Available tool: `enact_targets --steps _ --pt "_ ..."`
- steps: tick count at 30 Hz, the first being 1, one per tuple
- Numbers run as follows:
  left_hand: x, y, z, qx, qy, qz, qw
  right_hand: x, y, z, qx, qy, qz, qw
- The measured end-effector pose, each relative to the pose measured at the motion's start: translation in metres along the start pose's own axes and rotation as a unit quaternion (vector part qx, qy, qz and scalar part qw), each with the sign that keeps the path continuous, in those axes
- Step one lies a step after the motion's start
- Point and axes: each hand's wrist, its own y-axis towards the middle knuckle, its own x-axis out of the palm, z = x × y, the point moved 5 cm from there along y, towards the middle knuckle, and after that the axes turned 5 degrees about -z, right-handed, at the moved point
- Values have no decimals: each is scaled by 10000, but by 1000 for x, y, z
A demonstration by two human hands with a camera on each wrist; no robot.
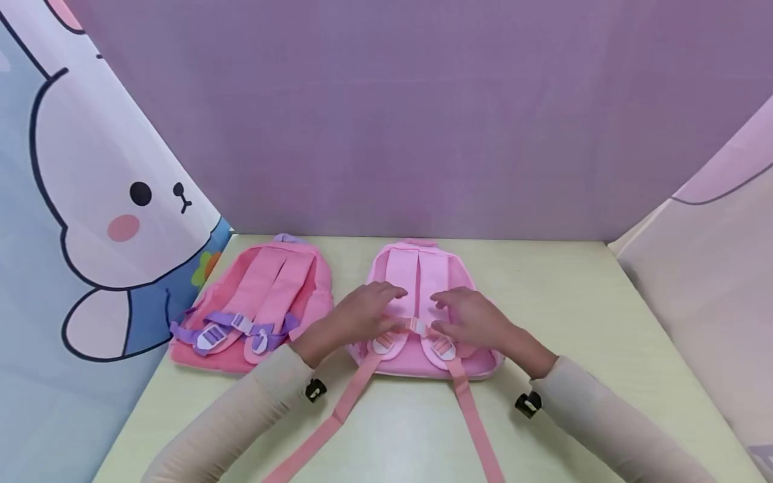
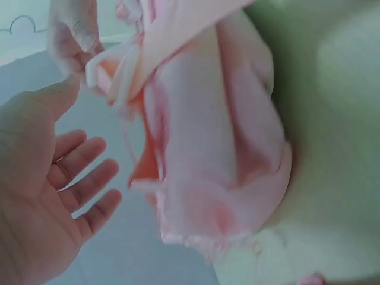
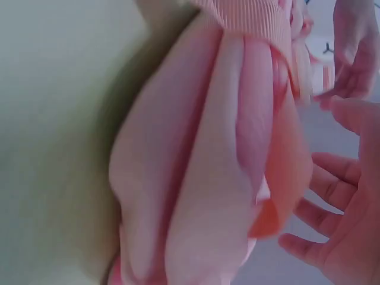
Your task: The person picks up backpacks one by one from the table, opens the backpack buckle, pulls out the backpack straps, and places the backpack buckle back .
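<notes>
The light pink bag (image 1: 410, 365) is laid on the desk (image 1: 574, 302), top pointing away, below and between the left hand (image 1: 367, 312) and right hand (image 1: 477, 318), about equally near. Both hands are held open; no grip is seen. On the bag, one clip (image 1: 418, 327) and two loose straps (image 1: 473, 416) are counted; left of it, one darker bag (image 1: 253, 282).

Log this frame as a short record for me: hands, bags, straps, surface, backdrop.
left hand: open, over light pink backpack; contact unclear
right hand: open, opposite left hand
between hands: chest clip
long straps: two, trailing toward the person
second bag: darker pink backpack, purple straps, at left
surface: pale table
backdrop: purple panel; rabbit print at left
</notes>
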Motion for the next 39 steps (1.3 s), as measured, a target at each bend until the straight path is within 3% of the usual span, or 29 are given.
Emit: enact_targets --steps 5,17,25,31,39 --pt "9 4 9 421 143 104 9990 12 2 -13 -157 -88 -30 9998" --pt "25 6 16 796 566 507 9939 24 5 -20 -336 -161 211 9991" --pt "24 4 16 716 757 649 9924 24 6 -22 -262 -70 403 9988" --pt "22 1 13 532 596 722 9942 20 6 -25 -146 7 495 9987" --pt "22 2 10 686 585 837 9924 8 8 -26 -244 -54 645 9976"
